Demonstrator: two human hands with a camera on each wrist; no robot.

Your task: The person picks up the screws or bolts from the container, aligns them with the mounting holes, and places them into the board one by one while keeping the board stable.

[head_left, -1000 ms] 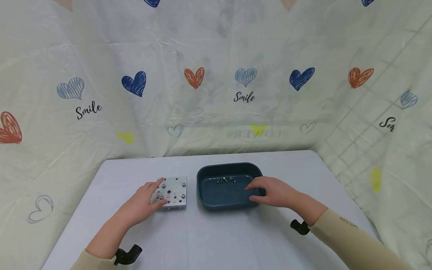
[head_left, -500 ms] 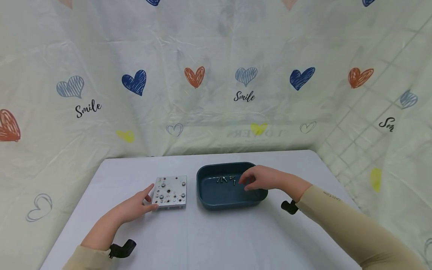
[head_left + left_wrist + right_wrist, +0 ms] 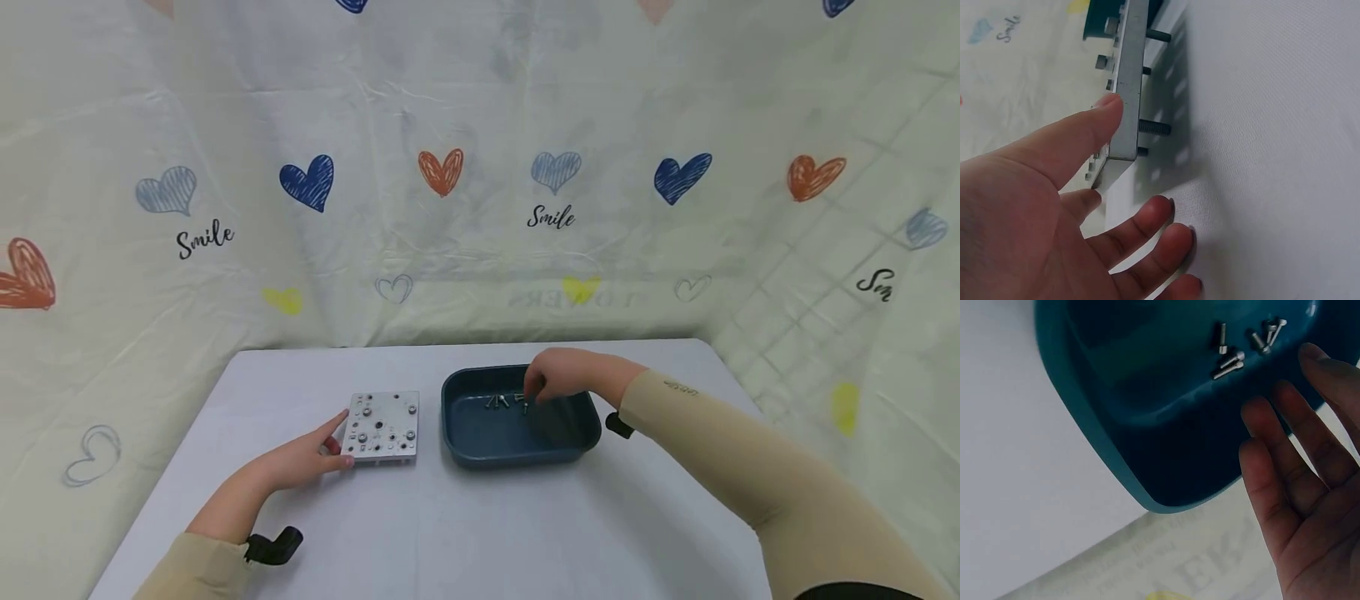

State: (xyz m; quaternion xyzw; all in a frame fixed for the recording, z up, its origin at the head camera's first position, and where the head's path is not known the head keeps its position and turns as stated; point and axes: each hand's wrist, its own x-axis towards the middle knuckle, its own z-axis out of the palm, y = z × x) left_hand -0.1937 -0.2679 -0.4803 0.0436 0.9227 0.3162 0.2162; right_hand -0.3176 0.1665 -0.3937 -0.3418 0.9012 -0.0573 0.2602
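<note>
A silver metal plate (image 3: 380, 427) with several bolts in it stands at the left centre of the table; in the left wrist view, threaded bolt ends poke out below the plate (image 3: 1129, 94). My left hand (image 3: 300, 458) touches its near left corner, thumb on the front side and index finger along the left side. The other fingers of that hand (image 3: 1041, 219) are spread loosely beside it. Over the dark teal tray (image 3: 495, 458) hovers my right hand (image 3: 566, 372), fingers slightly bent and pointing down. Several small socket-head screws (image 3: 1229, 362) lie on the tray bottom, apart from the right fingertips (image 3: 1257, 415).
A white cloth covers the table (image 3: 450, 533). Behind it hangs a pale curtain (image 3: 480, 100) printed with hearts. The tray stands just right of the plate, a narrow gap between them. Black wrist mounts (image 3: 275, 546) show below the hands.
My right hand has moved from the tray's right rim left and away, over the screws. My left hand has drawn back from the plate's top to its left edge.
</note>
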